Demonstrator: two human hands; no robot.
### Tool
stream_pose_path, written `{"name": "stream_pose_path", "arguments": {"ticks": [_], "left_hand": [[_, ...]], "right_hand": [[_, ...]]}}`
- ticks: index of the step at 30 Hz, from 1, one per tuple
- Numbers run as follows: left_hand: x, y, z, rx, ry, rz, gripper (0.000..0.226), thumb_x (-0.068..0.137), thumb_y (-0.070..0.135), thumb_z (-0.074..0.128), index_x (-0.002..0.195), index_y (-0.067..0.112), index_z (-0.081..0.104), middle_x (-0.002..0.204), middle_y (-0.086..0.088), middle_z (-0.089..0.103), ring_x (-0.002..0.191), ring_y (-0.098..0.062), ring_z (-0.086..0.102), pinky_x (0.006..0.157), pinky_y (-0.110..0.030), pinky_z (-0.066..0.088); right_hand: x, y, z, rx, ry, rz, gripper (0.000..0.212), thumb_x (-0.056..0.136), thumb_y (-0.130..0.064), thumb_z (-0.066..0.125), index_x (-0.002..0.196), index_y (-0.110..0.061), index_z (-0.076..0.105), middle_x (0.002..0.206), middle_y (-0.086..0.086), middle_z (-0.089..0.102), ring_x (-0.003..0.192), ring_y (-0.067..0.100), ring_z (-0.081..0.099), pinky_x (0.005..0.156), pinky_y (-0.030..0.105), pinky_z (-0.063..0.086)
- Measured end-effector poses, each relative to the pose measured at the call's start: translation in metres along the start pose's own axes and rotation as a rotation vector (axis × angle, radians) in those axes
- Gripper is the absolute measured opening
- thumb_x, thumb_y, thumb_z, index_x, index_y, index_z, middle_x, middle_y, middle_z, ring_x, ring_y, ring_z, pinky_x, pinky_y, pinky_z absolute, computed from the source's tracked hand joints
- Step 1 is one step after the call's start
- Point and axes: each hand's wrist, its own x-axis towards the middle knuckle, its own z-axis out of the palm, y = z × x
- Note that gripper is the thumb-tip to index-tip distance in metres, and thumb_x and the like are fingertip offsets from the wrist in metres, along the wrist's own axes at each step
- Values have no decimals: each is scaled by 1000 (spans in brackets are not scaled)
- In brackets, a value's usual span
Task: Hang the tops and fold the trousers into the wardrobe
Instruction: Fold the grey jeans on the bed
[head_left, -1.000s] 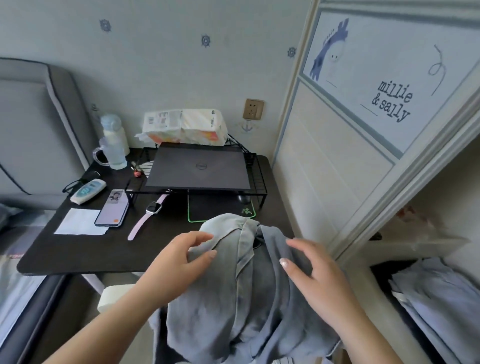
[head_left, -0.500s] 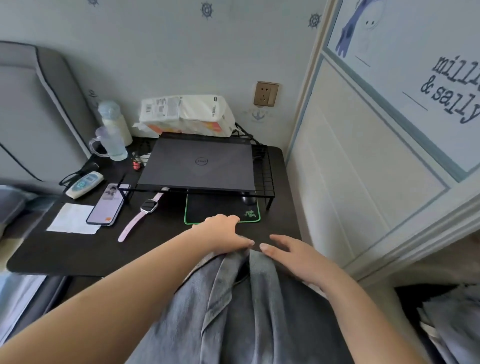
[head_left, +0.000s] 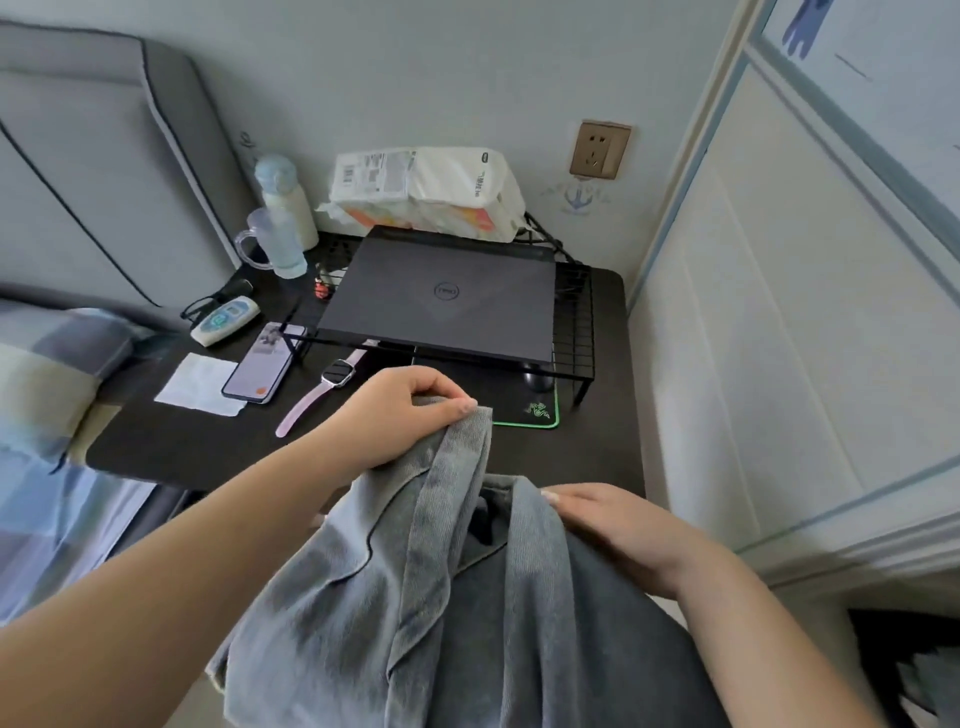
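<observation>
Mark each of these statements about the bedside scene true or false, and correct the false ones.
1. The left hand pinches the top edge of the grey garment. True.
2. The laptop is open on the rack. False: its lid is closed.
3. The phone lies between the paper note and the watch. True.
4. The right hand grips the mug. False: it rests on the garment; the mug stands untouched at the back of the table.
5. The tissue pack lies in front of the laptop. False: it lies behind it, against the wall.
</observation>
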Motion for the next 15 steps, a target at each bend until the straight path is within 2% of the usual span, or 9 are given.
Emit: {"name": "stream_pose_path", "arguments": {"ticks": [2,4,6,8,11,15], "left_hand": [[-12,2,-14,-154,76,6,5,83,31,71,79,28,72,82,13,71,77,6,62,78,-17,47],[-28,3,-28,-303,125,15,7,77,35,76,74,31,72,82,10,72,79,-4,64,83,-27,50],[-48,7,-40,-406,150,37,13,69,38,80,68,30,70,75,8,69,73,-6,62,77,-26,51],[-68,12,-50,-452,142,57,15,68,38,79,64,28,68,67,9,65,66,-4,59,67,-20,48],[-103,18,-68,-422,124,106,17,67,37,75,65,23,65,63,10,61,61,-3,55,62,-13,45],[-149,19,-88,-148,93,206,17,73,37,74,80,23,66,53,16,45,51,-1,38,52,-10,32]], "right_hand": [[-6,-9,5,73,-63,-43,39,88,-43,60,119,-20,64,117,5,69,111,21,64,97,39,49],[-12,-17,16,-36,-59,-91,40,84,-41,65,122,-27,60,116,-3,69,109,15,64,97,36,49],[-17,-24,32,-229,30,-180,34,83,-33,69,116,-30,62,110,-8,70,104,10,65,96,35,49],[-23,-27,48,-296,151,-277,26,83,-23,68,108,-29,66,103,-9,72,99,9,67,93,34,50],[-37,-30,77,-133,247,-390,24,89,-4,58,101,-22,69,98,-1,74,96,17,69,82,28,52],[-61,-39,124,78,272,-496,35,91,2,50,88,-21,75,91,6,75,88,18,71,68,21,54]]}}
